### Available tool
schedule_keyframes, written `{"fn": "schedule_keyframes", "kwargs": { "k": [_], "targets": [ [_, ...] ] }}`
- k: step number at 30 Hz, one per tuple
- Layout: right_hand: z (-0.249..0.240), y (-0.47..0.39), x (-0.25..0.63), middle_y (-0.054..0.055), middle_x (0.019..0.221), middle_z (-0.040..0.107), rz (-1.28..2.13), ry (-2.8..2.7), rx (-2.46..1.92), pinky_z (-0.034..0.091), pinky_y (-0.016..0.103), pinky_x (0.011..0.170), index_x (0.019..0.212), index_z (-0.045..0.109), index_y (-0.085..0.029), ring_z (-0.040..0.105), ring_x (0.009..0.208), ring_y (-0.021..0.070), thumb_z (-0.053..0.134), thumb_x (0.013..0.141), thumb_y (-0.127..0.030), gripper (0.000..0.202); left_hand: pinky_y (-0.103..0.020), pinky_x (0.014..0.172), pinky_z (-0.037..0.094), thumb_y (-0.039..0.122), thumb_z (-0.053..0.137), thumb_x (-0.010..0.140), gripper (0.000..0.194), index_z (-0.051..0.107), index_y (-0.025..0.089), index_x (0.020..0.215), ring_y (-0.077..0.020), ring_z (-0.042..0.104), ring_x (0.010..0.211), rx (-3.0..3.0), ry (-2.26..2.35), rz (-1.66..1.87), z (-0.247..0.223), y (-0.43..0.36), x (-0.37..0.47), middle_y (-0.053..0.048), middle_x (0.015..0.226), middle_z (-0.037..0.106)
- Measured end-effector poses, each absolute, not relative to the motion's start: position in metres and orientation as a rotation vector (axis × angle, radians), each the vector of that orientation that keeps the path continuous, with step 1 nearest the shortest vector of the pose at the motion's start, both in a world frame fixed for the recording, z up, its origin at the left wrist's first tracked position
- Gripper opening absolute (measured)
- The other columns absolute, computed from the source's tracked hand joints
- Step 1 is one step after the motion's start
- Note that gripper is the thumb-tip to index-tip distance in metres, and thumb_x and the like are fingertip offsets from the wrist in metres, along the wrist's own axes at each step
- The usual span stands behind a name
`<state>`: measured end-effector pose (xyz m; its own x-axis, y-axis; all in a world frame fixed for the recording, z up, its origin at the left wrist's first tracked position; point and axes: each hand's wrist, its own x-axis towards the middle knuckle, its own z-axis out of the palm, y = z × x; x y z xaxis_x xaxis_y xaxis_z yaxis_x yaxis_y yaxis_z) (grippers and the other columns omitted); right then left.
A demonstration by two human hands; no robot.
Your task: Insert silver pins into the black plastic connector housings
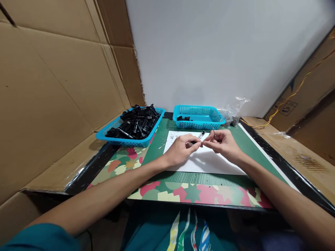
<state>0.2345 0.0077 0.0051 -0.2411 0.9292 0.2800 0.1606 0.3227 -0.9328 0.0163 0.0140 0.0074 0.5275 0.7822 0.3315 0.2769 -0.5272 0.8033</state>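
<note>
My left hand (180, 150) is closed around a small black plastic part (201, 135), whose narrow end with a light strip sticks out past the fingers. Opposite it, my right hand (222, 144) pinches with thumb and forefinger right at the part's near end. A thin, curved metal tool (214, 134), its kind unclear, rests in the curled fingers of that same hand. What lies between the touching fingertips is too small to make out. Both hands are above a white sheet (209, 164), where several tiny metal pieces (172, 135) are scattered at the far left.
A blue basket (128, 142) heaped with black plastic parts stands at the left. Behind the hands is a second blue basket (204, 124) with a few black parts. Clear plastic bags (232, 116) sit beside it. Cardboard walls (65, 76) flank the table; a yellow wire (295, 92) hangs right.
</note>
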Motion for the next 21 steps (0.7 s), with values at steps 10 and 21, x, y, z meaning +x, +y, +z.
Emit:
{"fn": "schedule_keyframes", "kwargs": {
  "k": [10,21],
  "targets": [
    [0.005,0.011,0.244,-0.008,0.051,0.035,1.115,-1.653,-1.043,0.024,0.025,0.045,0.08,0.077,-0.016,0.032,0.046,0.0073,0.085,0.078,-0.05,0.035,-0.03,0.079,0.046,0.037,0.053,0.105,0.029,0.074,0.018,0.112,-0.0185,0.062,0.089,2.162,0.817,0.847,0.004,0.014,0.015,-0.006,0.103,0.072],
    [0.007,0.022,0.263,-0.006,0.05,0.044,1.161,-1.658,-1.355,0.023,0.025,0.04,0.065,0.069,-0.017,0.033,0.042,0.0067,0.082,0.065,-0.031,0.02,-0.031,0.076,0.048,0.041,0.053,0.106,0.045,0.07,0.016,0.139,-0.0203,0.068,0.082,2.188,0.971,0.591,-0.002,0.007,0.018,-0.008,0.094,0.078]
  ]
}}
